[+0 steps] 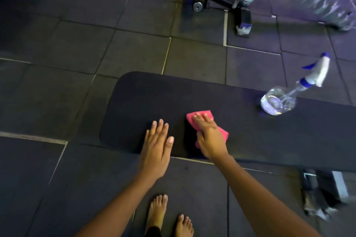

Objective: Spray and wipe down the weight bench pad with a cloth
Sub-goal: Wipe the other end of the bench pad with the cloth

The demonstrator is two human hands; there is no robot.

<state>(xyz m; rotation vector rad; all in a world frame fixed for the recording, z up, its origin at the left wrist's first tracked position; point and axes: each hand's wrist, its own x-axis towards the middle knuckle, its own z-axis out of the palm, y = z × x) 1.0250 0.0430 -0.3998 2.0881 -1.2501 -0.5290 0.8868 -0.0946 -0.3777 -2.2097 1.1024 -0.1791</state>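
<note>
Observed from beside the person: bare feet (167,215) on the rubber floor (96,34) at 6 o'clock.

Left hand (157,152): fingers straight and together, holding nothing, over the near edge of the worktop (144,102). Contact cannot be confirmed.

Right hand (209,138): fingers laid flat, pressing the pink cloth (222,133) onto the worktop, a black bench pad.

The pad's long axis runs 9 to 3 o'clock. Its rounded end lies at about 10 o'clock from the hands, and most of its length extends towards 3.

Spray bottle (289,92): upright on the pad at 2 o'clock and apart from the cloth. The right hand is nearer to it.

Judgement: wiping is under way and would likely proceed towards 3 o'clock.

Other gym equipment (217,0) stands at 12 o'clock.
</note>
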